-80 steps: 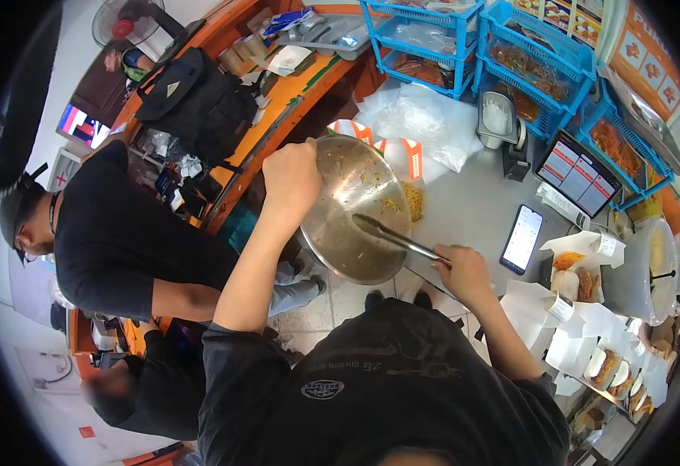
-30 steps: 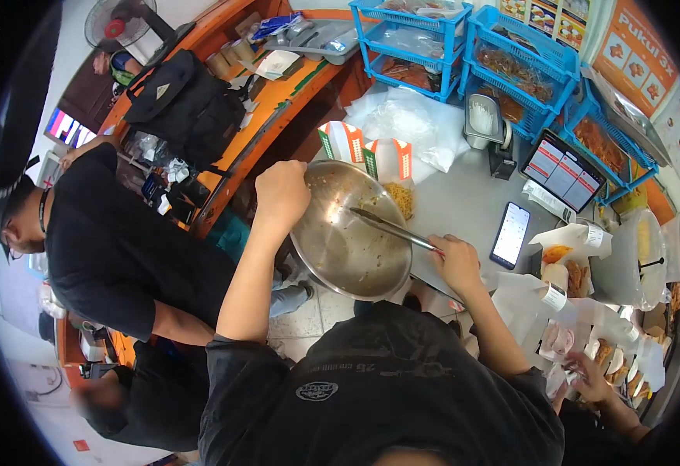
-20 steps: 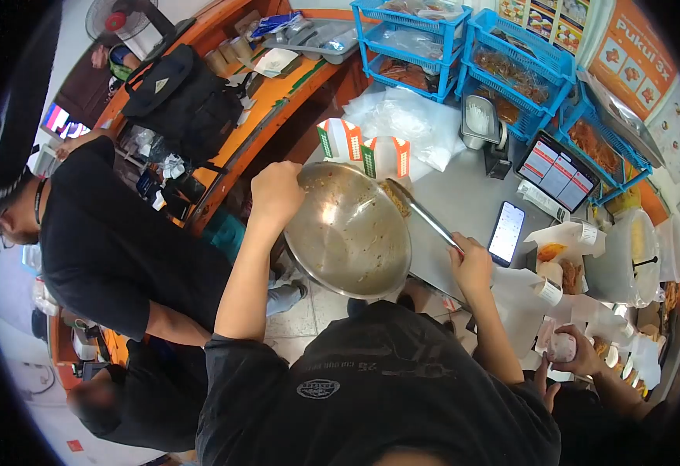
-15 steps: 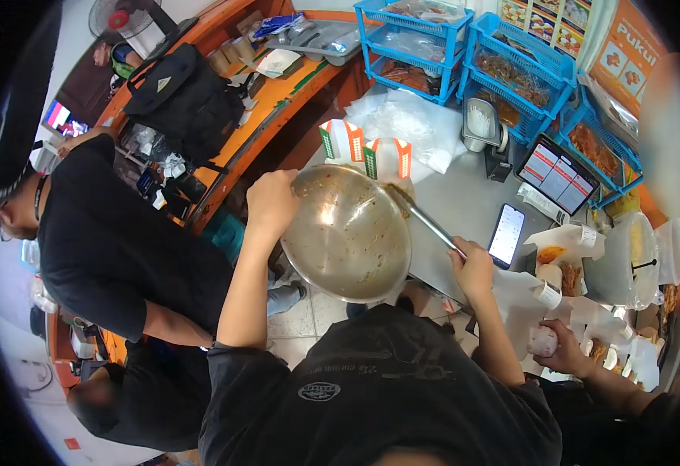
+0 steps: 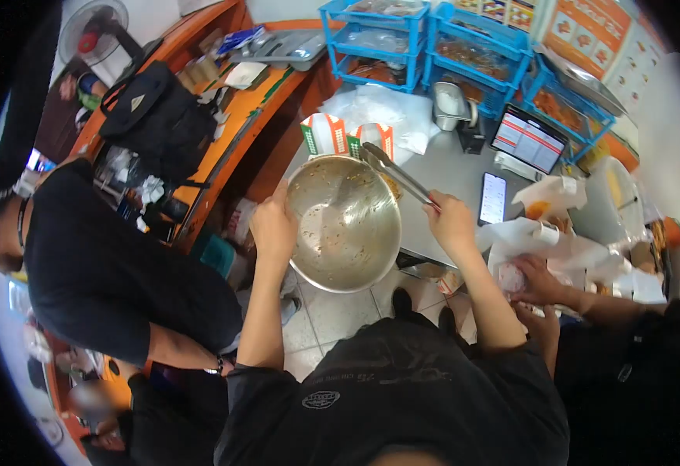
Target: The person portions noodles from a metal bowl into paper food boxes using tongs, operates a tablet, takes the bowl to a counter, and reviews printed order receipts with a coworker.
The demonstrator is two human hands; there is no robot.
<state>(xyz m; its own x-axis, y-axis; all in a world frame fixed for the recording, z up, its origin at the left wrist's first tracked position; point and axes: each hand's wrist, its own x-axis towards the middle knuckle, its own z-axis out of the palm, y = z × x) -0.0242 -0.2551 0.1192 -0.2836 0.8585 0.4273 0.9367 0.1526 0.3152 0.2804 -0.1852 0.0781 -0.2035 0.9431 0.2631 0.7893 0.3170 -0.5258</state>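
My left hand [image 5: 274,225] grips the left rim of a large steel bowl [image 5: 344,233], which is tilted and has small food bits stuck to its inside. Metal tongs [image 5: 402,177] are held in my right hand [image 5: 453,220], their tips over the bowl's far right rim, close to the paper boxes. Two red, white and green boxes, one at the left [image 5: 324,133] and one at the right [image 5: 376,140], stand just beyond the bowl. Some yellow noodles [image 5: 392,186] show beside the bowl's right rim.
A phone [image 5: 492,198] and a tablet [image 5: 528,138] are on the steel counter [image 5: 453,167]. Blue baskets [image 5: 480,58] stand behind. At the right a co-worker's hand [image 5: 540,279] holds a round pinkish item near open food boxes. Another person [image 5: 115,264] stands at the left.
The tongs have lifted from the noodles toward the boxes. The bowl has tipped back toward me, showing more of its inside. The co-worker's hand has moved with the round item, and the view has shifted.
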